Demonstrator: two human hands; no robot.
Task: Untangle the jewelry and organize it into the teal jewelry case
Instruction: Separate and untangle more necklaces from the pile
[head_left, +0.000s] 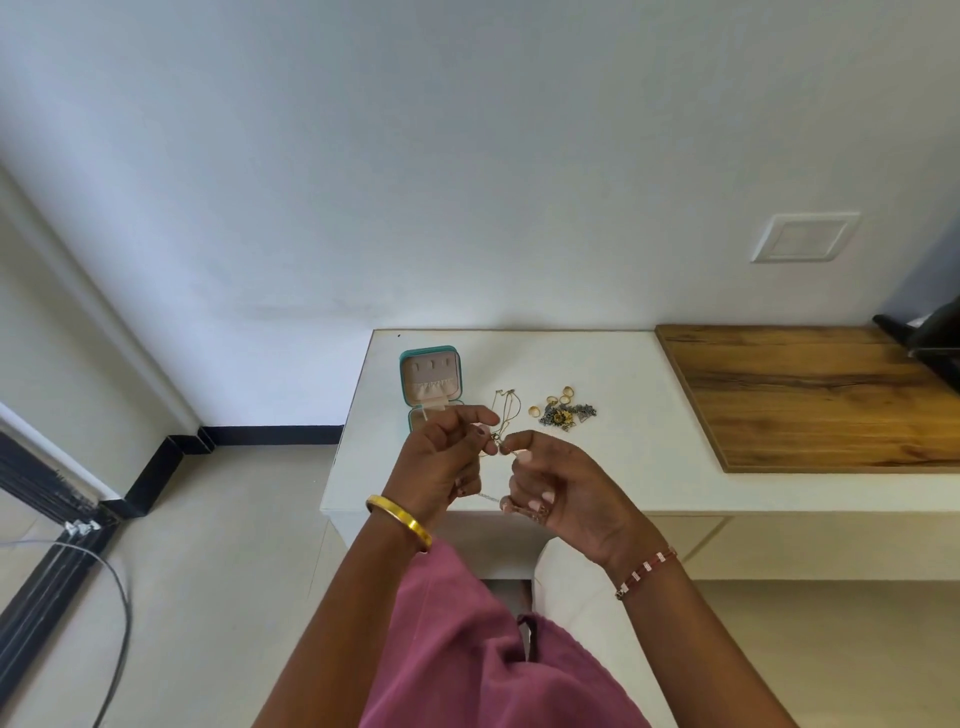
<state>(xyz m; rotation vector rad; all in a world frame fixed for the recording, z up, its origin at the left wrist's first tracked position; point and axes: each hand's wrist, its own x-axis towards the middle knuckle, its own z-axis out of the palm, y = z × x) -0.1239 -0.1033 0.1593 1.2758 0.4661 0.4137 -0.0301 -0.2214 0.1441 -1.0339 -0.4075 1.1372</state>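
Gold chain (500, 423), fine and limp, pinched at a knot mid-frame above the desk (623, 415).
Left hand (441, 457) and right hand (566, 478) both grip it closed; likely light, snag-prone, best held beside the knot. Teal jewelry case (430, 379) lies open upper left.

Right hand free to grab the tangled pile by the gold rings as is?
Probably not yet. The right hand and left hand both pinch a thin chain. The tangled pile lies unobstructed on the white table.
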